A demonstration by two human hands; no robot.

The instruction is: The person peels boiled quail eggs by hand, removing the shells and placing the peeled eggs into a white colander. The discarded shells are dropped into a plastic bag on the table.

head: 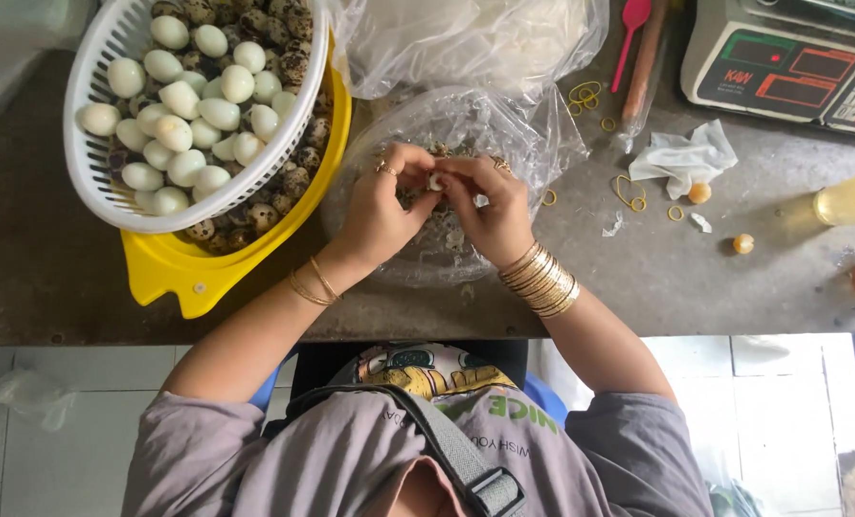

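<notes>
Left hand (378, 206): fingers curled, fingertips pinching a small egg (435, 181) from the left; thin gold bangles at the wrist.
Right hand (490, 206): fingertips pressed to the same egg from the right; a stack of gold bangles at the wrist.
Egg: held between both hands, above an open clear plastic bag (466, 129) holding bits of speckled shell.
White basket (97, 187): left of the hands, filled with peeled pale eggs, sitting inside a yellow tub (174, 273) of speckled unpeeled eggs.
Table (676, 278): grey and stained; rubber bands (629, 191), a crumpled tissue (684, 158) and a weighing scale (791, 62) lie to the right.
</notes>
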